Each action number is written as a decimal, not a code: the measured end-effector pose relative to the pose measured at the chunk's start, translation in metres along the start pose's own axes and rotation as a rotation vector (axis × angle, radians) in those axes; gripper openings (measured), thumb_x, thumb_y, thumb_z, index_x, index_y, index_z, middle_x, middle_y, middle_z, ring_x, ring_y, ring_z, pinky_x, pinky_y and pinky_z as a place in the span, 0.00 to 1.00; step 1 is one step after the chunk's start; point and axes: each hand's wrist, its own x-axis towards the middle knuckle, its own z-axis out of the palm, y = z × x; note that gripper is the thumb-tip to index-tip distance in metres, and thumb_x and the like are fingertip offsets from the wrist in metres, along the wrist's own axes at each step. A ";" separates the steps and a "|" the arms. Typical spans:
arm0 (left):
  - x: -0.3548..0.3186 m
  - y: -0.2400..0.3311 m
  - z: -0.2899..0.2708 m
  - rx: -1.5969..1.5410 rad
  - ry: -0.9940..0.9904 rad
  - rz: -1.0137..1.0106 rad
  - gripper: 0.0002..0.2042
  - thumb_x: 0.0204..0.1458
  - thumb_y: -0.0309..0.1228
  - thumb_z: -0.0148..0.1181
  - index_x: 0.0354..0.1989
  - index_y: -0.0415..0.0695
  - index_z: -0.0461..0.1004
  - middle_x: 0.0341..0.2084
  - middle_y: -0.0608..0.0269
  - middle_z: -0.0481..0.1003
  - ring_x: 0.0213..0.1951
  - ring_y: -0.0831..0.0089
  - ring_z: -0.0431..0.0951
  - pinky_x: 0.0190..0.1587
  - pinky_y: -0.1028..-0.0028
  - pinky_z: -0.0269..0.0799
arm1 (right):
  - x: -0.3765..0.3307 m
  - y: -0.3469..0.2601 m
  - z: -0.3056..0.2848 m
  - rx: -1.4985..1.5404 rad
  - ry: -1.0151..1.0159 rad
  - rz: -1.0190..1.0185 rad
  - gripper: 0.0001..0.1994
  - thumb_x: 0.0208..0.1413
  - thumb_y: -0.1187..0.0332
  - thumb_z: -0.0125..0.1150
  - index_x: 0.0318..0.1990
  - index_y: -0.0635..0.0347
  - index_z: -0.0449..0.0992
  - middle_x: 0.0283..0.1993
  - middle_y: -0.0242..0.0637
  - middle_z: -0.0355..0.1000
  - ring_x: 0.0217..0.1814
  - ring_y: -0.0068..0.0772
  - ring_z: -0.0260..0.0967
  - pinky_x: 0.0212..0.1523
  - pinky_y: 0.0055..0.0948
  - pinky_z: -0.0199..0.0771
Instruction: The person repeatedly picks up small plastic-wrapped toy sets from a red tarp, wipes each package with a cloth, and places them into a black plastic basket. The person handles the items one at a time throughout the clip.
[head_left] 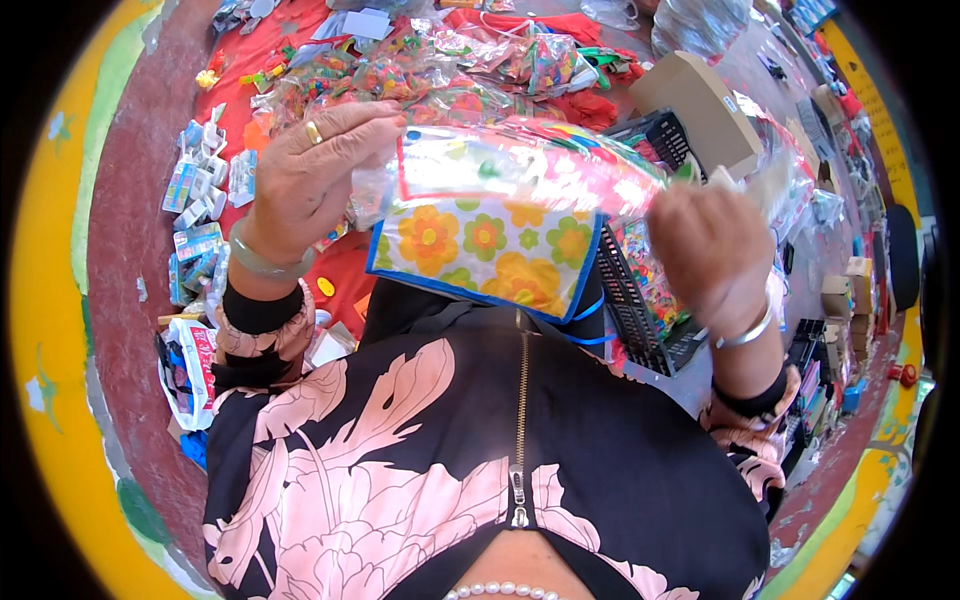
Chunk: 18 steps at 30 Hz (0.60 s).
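A clear, shiny plastic packet (480,165) with a red edge and coloured contents is stretched between my hands in front of my chest. My left hand (320,160) pinches its left end, fingers pressed together. Curled into a fist and somewhat blurred, my right hand (710,250) is at the packet's right end; its fingertips are hidden. Just below the packet, a flower-patterned cloth piece (485,240) with blue trim and blue ties lies over my lap. Glare hides much of what is inside the packet.
Beside my right knee stands a black plastic crate (632,300) holding small colourful pieces. A cardboard box (695,110) sits behind it. Plastic-bagged toys (400,75) are heaped ahead on red cloth. Small boxed items (200,185) and a white bag (190,370) lie left.
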 end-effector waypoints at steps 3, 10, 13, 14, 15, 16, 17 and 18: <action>-0.026 -0.023 0.020 -0.073 -0.034 -0.039 0.11 0.43 0.16 0.55 0.38 0.33 0.75 0.43 0.45 0.73 0.46 0.56 0.75 0.48 0.67 0.71 | -0.025 -0.038 0.015 0.076 -0.085 -0.105 0.10 0.39 0.69 0.56 0.32 0.58 0.72 0.27 0.30 0.66 0.26 0.26 0.64 0.24 0.25 0.61; -0.104 -0.059 0.082 -0.068 -0.070 -0.219 0.11 0.46 0.14 0.49 0.35 0.36 0.76 0.44 0.51 0.73 0.48 0.61 0.74 0.47 0.70 0.72 | -0.026 -0.035 0.032 0.498 -0.549 0.321 0.04 0.46 0.71 0.54 0.24 0.58 0.72 0.26 0.37 0.69 0.31 0.41 0.70 0.32 0.37 0.70; -0.096 -0.038 0.085 -0.434 0.365 -0.663 0.10 0.51 0.17 0.49 0.40 0.37 0.74 0.38 0.57 0.74 0.42 0.72 0.75 0.42 0.74 0.72 | 0.015 -0.020 0.020 0.733 -0.015 0.578 0.04 0.49 0.72 0.58 0.31 0.62 0.76 0.31 0.39 0.74 0.33 0.41 0.71 0.37 0.32 0.71; -0.095 -0.035 0.086 -0.358 0.374 -0.834 0.09 0.55 0.22 0.50 0.43 0.37 0.72 0.33 0.62 0.73 0.35 0.80 0.74 0.36 0.78 0.71 | 0.026 -0.024 0.027 0.766 0.135 0.563 0.05 0.48 0.73 0.59 0.33 0.62 0.76 0.33 0.39 0.74 0.34 0.41 0.71 0.38 0.32 0.71; -0.097 -0.038 0.091 -0.372 0.364 -0.844 0.09 0.56 0.22 0.49 0.44 0.37 0.70 0.34 0.62 0.73 0.37 0.79 0.73 0.39 0.79 0.70 | 0.039 -0.031 0.036 0.799 0.283 0.546 0.06 0.48 0.74 0.60 0.35 0.61 0.76 0.34 0.40 0.74 0.35 0.41 0.71 0.38 0.31 0.70; -0.103 -0.042 0.098 -0.385 0.357 -0.858 0.09 0.56 0.22 0.49 0.45 0.36 0.69 0.36 0.62 0.73 0.38 0.79 0.73 0.41 0.79 0.70 | 0.051 -0.040 0.045 0.833 0.429 0.524 0.08 0.47 0.74 0.61 0.36 0.61 0.77 0.36 0.40 0.75 0.36 0.41 0.71 0.39 0.31 0.70; -0.104 -0.044 0.104 -0.404 0.342 -0.867 0.10 0.57 0.22 0.48 0.46 0.36 0.68 0.38 0.62 0.73 0.39 0.79 0.73 0.43 0.80 0.70 | 0.059 -0.053 0.060 0.841 0.443 0.481 0.08 0.47 0.75 0.61 0.37 0.61 0.76 0.37 0.39 0.74 0.39 0.41 0.71 0.41 0.32 0.70; -0.098 -0.042 0.107 -0.345 0.253 -0.930 0.12 0.56 0.22 0.50 0.48 0.35 0.65 0.38 0.60 0.73 0.40 0.78 0.73 0.43 0.79 0.69 | 0.063 -0.068 0.088 0.748 0.519 0.382 0.09 0.47 0.74 0.60 0.38 0.60 0.75 0.39 0.38 0.74 0.42 0.39 0.70 0.43 0.33 0.69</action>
